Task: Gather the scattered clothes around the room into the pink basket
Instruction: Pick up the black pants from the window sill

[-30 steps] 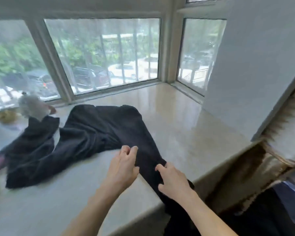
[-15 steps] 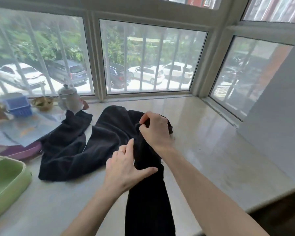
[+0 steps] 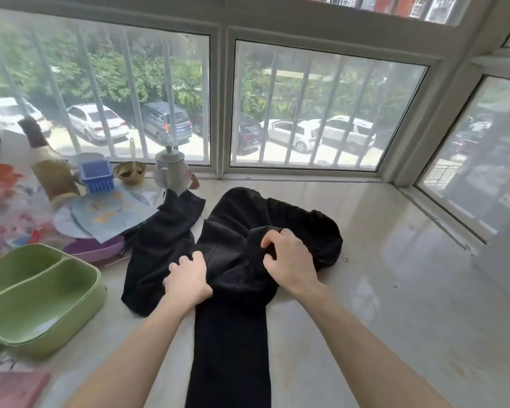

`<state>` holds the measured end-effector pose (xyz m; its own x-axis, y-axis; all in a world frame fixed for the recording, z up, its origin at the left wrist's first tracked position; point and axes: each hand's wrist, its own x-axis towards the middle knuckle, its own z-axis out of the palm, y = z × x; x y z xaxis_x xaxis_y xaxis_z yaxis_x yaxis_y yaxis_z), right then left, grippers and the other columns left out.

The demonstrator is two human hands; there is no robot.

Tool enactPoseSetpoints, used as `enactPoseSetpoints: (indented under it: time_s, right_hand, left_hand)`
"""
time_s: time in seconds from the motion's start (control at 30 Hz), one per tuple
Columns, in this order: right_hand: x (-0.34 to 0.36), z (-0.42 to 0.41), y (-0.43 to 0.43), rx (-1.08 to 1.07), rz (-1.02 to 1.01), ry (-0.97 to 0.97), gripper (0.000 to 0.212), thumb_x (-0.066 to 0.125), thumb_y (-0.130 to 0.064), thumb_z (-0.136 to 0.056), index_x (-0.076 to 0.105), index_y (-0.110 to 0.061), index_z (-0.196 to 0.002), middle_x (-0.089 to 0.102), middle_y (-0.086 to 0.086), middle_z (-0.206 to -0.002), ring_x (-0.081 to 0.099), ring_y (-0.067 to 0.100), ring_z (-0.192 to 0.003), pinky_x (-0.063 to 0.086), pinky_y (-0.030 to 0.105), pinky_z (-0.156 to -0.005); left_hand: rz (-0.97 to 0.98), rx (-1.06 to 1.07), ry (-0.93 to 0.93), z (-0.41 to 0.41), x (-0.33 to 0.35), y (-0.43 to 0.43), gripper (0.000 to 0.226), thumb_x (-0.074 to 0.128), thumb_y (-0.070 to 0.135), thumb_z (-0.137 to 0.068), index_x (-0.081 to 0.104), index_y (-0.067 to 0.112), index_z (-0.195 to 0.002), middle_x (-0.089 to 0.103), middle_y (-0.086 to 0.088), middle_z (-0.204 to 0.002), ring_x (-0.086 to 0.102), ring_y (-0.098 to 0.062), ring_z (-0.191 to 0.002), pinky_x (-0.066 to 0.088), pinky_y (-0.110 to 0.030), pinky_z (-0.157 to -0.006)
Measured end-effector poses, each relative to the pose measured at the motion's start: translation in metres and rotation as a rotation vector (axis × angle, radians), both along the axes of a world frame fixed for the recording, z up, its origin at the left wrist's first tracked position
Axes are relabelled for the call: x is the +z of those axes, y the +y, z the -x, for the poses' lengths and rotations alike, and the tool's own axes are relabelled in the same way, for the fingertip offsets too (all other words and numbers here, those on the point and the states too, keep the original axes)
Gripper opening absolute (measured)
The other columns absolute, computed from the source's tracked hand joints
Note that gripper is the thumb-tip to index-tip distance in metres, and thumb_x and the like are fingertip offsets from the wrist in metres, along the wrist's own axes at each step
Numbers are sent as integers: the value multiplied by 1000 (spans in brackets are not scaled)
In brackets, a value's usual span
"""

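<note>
Two bare forearms reach forward over a pale stone window ledge [image 3: 395,290], where black trousers [image 3: 233,290] lie spread, one leg running back toward the near edge. The left hand [image 3: 187,279] is clenched on a fold of the dark cloth near its middle, fingers curled in. Just beside it, the right hand [image 3: 289,260] pinches a raised bunch of the same fabric between thumb and bent fingers. To the left sits a green divided dish [image 3: 39,295], with a purple tray [image 3: 95,250] and papers beyond it. Farther back, by the barred window [image 3: 321,107], stand a metal kettle [image 3: 171,170], a small bowl [image 3: 129,172] and a blue crate [image 3: 96,175].
</note>
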<state>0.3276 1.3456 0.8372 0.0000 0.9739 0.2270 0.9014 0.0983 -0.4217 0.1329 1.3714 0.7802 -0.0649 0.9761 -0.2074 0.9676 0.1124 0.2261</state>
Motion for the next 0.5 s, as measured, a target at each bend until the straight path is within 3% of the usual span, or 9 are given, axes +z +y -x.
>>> enactPoseSetpoints:
  time_s: [0.03,0.1,0.2,0.3,0.4,0.5]
  right_hand:
    - [-5,0,-2,8,10,-24,22,59,-15,-80,57,-24,-100,46,-3,-96,54,21,-90,49,34,-73]
    - [-10,-1,-5,7,-31,-79,26,63,-18,-78,57,-23,-103,41,-3,-97,49,20,-92,49,33,-73]
    - [-6,-6,-5,-46,-197,-164,40,73,-23,-72,58,-23,-109,42,0,-102,44,20,-93,49,33,-77]
    - [1,-18,-5,-83,-291,-138,60,76,-28,-68,54,-26,-123,43,3,-122,41,23,-109,43,35,-88]
    - [3,-37,-4,-154,-184,32,65,70,-26,-71,48,-30,-132,36,2,-136,37,26,-121,37,38,-98]
    - [-2,-62,-1,-245,-60,62,62,67,-22,-72,49,-26,-132,38,5,-133,40,32,-118,40,45,-101]
  left_hand:
    - [-23,-18,0,-5,2,3,29,54,12,-78,37,12,-102,49,-15,-120,47,-37,-110,47,-44,-89]
    - [-60,-60,-17,-13,3,9,16,46,3,-79,43,13,-91,55,-14,-112,54,-35,-105,47,-37,-81]
    - [-215,-192,-94,-25,9,12,16,47,-1,-71,50,12,-80,55,-5,-93,57,-30,-97,43,-32,-72]
    - [-233,-574,-241,-43,40,-5,29,45,-8,-66,60,11,-81,46,6,-77,53,-20,-83,39,-28,-65]
    - [-83,-950,-420,-58,82,-35,39,41,-14,-57,59,16,-74,46,5,-75,49,-16,-75,36,-31,-61]
    - [-27,-1108,-563,-69,99,-46,44,46,-18,-59,65,14,-82,52,2,-82,52,-13,-78,42,-26,-64]
